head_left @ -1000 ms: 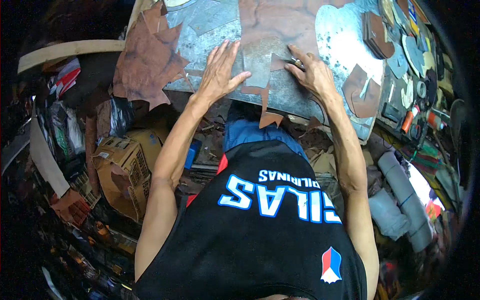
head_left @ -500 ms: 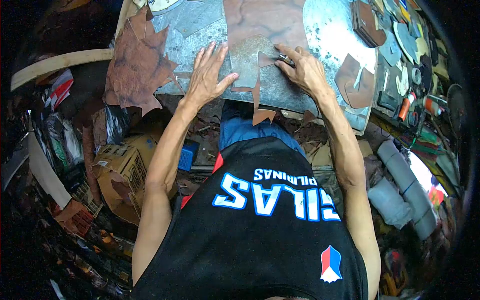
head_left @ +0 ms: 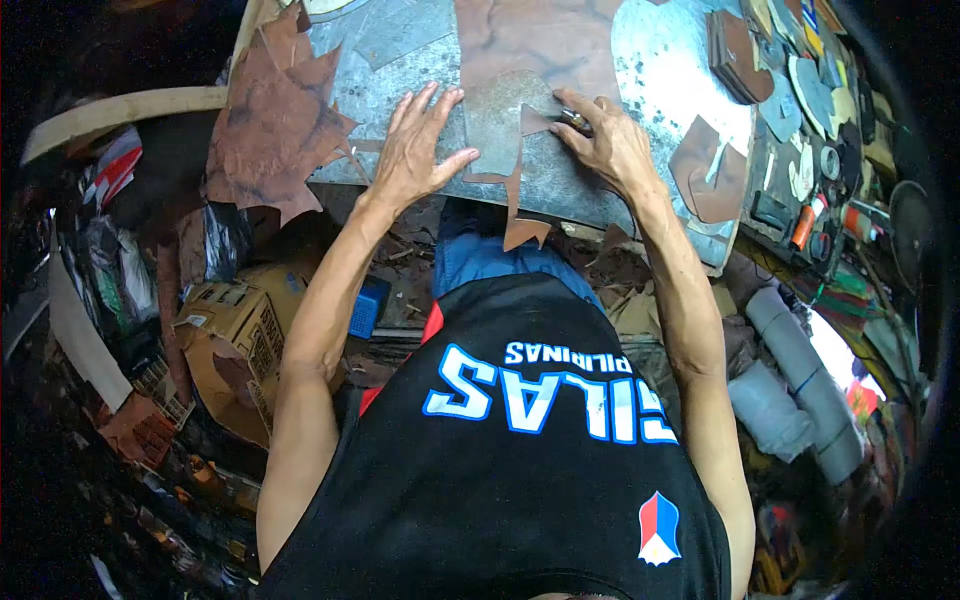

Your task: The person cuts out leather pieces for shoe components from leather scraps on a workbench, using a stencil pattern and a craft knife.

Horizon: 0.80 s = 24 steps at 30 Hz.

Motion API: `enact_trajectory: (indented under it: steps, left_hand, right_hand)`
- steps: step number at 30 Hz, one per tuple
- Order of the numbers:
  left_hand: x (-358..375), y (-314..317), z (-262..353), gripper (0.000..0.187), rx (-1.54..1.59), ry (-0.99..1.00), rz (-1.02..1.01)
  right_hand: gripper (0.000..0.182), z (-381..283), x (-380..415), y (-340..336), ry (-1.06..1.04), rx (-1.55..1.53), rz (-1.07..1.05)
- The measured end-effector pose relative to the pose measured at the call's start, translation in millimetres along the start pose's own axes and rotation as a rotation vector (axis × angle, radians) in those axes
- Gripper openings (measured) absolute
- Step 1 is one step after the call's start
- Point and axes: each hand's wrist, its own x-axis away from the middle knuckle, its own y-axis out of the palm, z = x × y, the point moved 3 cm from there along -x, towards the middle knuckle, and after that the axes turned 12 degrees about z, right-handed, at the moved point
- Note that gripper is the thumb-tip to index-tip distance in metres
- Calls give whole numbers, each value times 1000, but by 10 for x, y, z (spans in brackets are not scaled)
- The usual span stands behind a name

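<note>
My left hand (head_left: pixel 415 145) lies flat with fingers spread at the left edge of a grey template-like sheet (head_left: pixel 492 125), its thumb reaching toward the sheet's lower part. That sheet overlaps the near end of a brown leather piece (head_left: pixel 540 45). Right of the sheet, my right hand (head_left: pixel 608 140) is closed around a short, shiny metal tool (head_left: pixel 574 121), mostly hidden by the fingers, so its kind I cannot tell. Its index fingertip rests at the leather's near edge. Between the hands, a narrow leather offcut (head_left: pixel 514 200) hangs over the table edge.
The metal-topped table (head_left: pixel 400 75) carries a ragged leather hide (head_left: pixel 270 130) at left and cut leather pieces (head_left: pixel 710 180) at right. Stacked brown pieces (head_left: pixel 738 60) and tools crowd the far right. A cardboard box (head_left: pixel 230 340) and blue basket (head_left: pixel 369 305) stand below.
The view has shifted slightly. Both hands keep their places against the sheet and leather, and the right hand still holds the tool.
</note>
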Motion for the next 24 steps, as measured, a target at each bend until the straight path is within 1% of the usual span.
enact_trajectory:
  steps: [2,3,4,5,6,8,10,12,13,16,18,19,22,24]
  left_hand:
    - [7,18,-3,89,53,-5,14]
    - [-10,-2,17,82,73,3,34]
    - [-6,-3,21,82,66,-1,36]
    - [-1,-4,29,82,82,1,47]
    - [6,-1,28,82,99,3,57]
    - [13,14,15,82,97,-1,55]
    - [-1,3,25,82,90,-7,52]
    - [0,3,31,88,1,-3,-13]
    - [6,3,25,88,-11,-12,-10]
    - [13,-14,23,85,33,8,34]
    - [9,-1,19,84,48,-3,23]
    - [3,3,21,84,61,3,25]
    - [-17,-10,24,85,60,11,16]
    - [-29,-22,37,80,33,10,25]
  right_hand:
    - [46,-14,-10,7,10,-3,-16]
    - [46,-17,-5,2,24,-5,-11]
    - [46,-4,-7,-3,41,-6,-7]
    - [45,30,6,37,-7,27,48]
    - [45,24,-3,34,-10,26,47]
    - [44,27,-15,20,25,-1,-10]
    - [44,18,-14,-10,35,-1,-14]
    - [44,-2,-14,10,35,-11,-20]
    - [44,16,-13,22,35,-24,-10]
    - [44,11,-32,23,54,-44,-22]
    - [45,-2,-20,-17,50,-21,-38]
    - [44,22,-17,10,2,-14,6]
    - [45,17,-21,-5,18,3,-19]
    - [45,27,-15,6,11,7,-6]
